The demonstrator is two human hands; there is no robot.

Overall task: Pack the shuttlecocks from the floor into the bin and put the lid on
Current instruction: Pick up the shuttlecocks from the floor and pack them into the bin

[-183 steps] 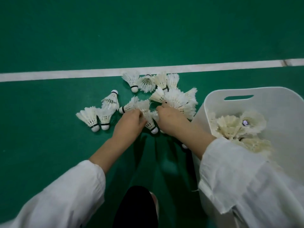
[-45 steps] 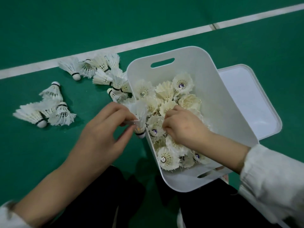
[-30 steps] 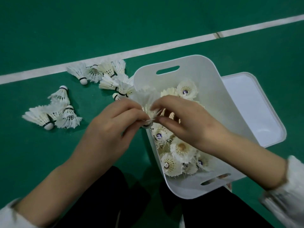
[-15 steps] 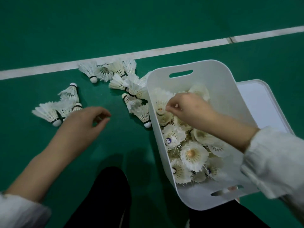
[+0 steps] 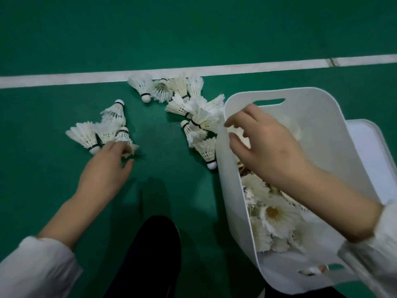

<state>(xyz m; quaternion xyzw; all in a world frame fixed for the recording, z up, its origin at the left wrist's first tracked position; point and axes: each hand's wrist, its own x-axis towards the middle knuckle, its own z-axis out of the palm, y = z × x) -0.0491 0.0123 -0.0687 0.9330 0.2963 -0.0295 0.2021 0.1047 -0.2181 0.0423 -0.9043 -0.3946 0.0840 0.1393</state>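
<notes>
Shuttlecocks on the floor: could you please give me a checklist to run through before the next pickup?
1. Left hand at the left cluster: ok, fingertips touch a shuttlecock.
2. Right hand free: ok, loose over the bin, holding nothing.
3. Room in bin: ok, bare wall shows at far end.
4. Floor cleared: not ok, a second cluster lies beside the bin.
5. Lid off and nearby: ok, lying at the bin's right side.

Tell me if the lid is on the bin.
No: the lid lies flat on the floor beside the bin, whose open top shows shuttlecocks inside.
</notes>
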